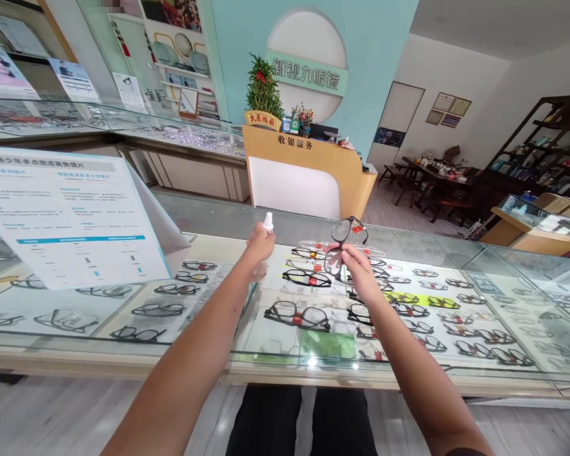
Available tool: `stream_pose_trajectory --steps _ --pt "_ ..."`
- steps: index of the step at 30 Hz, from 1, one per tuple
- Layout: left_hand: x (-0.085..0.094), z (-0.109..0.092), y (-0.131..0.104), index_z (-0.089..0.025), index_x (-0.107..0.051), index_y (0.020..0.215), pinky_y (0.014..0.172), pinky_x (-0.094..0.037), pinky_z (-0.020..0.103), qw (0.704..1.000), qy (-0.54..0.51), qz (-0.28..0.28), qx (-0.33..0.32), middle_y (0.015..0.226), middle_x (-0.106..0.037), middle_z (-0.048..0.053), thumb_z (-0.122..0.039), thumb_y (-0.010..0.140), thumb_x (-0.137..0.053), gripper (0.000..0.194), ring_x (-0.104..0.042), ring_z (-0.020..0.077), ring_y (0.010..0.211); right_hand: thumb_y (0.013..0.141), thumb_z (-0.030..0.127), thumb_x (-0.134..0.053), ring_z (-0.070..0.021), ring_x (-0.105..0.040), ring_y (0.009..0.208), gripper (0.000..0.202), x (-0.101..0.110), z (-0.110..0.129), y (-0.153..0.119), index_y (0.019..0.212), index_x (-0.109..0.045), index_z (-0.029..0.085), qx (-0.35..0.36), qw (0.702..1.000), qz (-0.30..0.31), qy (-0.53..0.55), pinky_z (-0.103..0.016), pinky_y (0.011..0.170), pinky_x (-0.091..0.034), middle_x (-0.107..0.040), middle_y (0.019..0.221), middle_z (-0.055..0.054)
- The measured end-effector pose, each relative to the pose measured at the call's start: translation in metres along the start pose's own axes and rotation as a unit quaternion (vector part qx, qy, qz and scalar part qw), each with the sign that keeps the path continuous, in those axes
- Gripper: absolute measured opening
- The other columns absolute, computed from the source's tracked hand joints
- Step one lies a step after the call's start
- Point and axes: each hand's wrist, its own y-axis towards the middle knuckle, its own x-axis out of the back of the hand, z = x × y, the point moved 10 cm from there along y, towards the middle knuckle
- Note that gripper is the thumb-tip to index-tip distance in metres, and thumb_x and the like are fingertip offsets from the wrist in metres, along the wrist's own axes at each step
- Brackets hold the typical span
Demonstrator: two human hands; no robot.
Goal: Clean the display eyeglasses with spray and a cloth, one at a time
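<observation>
My left hand [261, 240] is wrapped round a small clear spray bottle [268, 221] with a white nozzle, which stands upright above the glass counter. In my right hand [354, 259] is a pair of dark-framed glasses [341, 237], pinched between thumb and fingers and raised over the counter. One lens points up and away, and a red mark shows on it. Below my hands, a pair of black-framed glasses [298, 315] lies near a green cloth [329, 345]. Rows of other glasses show through the glass counter [209, 354].
A large folded printed sign [76, 221] stands on the counter at the left. Beyond the counter is a wooden reception desk [308, 164] with a plant [262, 88]. Dark table and chairs are at the back right.
</observation>
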Motion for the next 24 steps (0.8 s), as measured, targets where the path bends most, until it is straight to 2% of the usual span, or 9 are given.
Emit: stream_pose_trajectory --steps 2,5,8,15,19,20,22,24 --pt "0.002 0.010 0.006 -0.020 -0.058 0.120 0.085 -0.043 0.036 1.000 0.028 0.012 0.002 0.119 -0.069 0.012 -0.027 0.096 -0.060 0.026 -0.063 0.0285 0.106 0.107 0.057 -0.063 -0.0239 -0.070 0.098 0.038 -0.001 -0.002 0.000 0.123 -0.080 0.027 -0.004 1.000 0.005 -0.003 -0.038 0.090 -0.049 -0.081 0.132 -0.006" --pt "-0.001 0.020 0.012 -0.020 -0.060 0.106 0.079 -0.041 0.033 0.997 0.062 0.042 0.001 0.108 -0.071 0.009 -0.029 0.096 -0.064 0.014 -0.063 0.0245 0.096 0.108 0.056 -0.062 -0.0231 -0.070 0.096 0.037 -0.002 -0.003 0.000 0.125 -0.079 0.028 -0.008 1.000 0.011 -0.005 -0.038 0.089 -0.049 -0.080 0.135 -0.007" --pt "-0.003 0.025 0.014 -0.020 -0.060 0.100 0.076 -0.041 0.031 0.995 0.084 0.060 -0.001 0.107 -0.073 0.008 -0.029 0.095 -0.066 0.012 -0.065 0.0225 0.092 0.108 0.055 -0.062 -0.0222 -0.070 0.095 0.035 -0.002 -0.002 0.000 0.124 -0.080 0.029 -0.004 1.000 0.012 -0.001 -0.038 0.089 -0.049 -0.080 0.135 -0.006" --pt "-0.004 0.023 0.011 -0.020 -0.060 0.107 0.079 -0.045 0.030 0.990 0.117 0.080 -0.006 0.119 -0.078 0.012 -0.033 0.091 -0.069 0.022 -0.071 0.0255 0.103 0.105 0.060 -0.064 -0.0227 -0.069 0.092 0.039 -0.003 0.003 0.000 0.118 -0.081 0.027 -0.009 1.000 0.006 -0.005 -0.039 0.089 -0.050 -0.081 0.130 -0.007" --pt "0.019 0.024 0.007 -0.022 -0.059 0.112 0.079 -0.046 0.030 0.986 0.146 0.077 0.009 0.128 -0.075 0.014 -0.034 0.078 -0.079 0.041 -0.070 0.0286 0.111 0.105 0.060 -0.064 -0.0230 -0.068 0.092 0.039 -0.002 0.004 0.000 0.117 -0.080 0.027 -0.006 1.000 0.001 -0.011 -0.039 0.088 -0.050 -0.081 0.127 -0.007" --pt "0.027 0.025 0.006 -0.022 -0.060 0.109 0.077 -0.045 0.031 0.985 0.156 0.076 0.018 0.123 -0.075 0.014 -0.033 0.074 -0.080 0.042 -0.070 0.0298 0.108 0.105 0.060 -0.064 -0.0231 -0.068 0.093 0.039 -0.002 0.004 0.000 0.117 -0.080 0.027 -0.006 1.000 0.000 -0.013 -0.039 0.088 -0.050 -0.081 0.127 -0.007" --pt "0.038 0.029 0.003 -0.024 -0.061 0.098 0.072 -0.044 0.032 0.980 0.170 0.097 0.032 0.101 -0.076 0.010 -0.033 0.067 -0.084 0.040 -0.069 0.0302 0.091 0.105 0.060 -0.063 -0.0232 -0.068 0.094 0.039 -0.001 0.003 0.000 0.118 -0.079 0.026 -0.004 1.000 0.000 -0.015 -0.038 0.087 -0.050 -0.081 0.128 -0.007" --pt "0.038 0.032 -0.003 -0.026 -0.062 0.084 0.067 -0.044 0.032 0.975 0.169 0.138 0.036 0.076 -0.069 0.002 -0.031 0.055 -0.089 0.040 -0.066 0.0275 0.073 0.105 0.059 -0.063 -0.0227 -0.068 0.093 0.040 -0.001 0.003 0.001 0.118 -0.079 0.026 -0.003 1.000 0.001 -0.011 -0.038 0.086 -0.049 -0.081 0.127 -0.007"
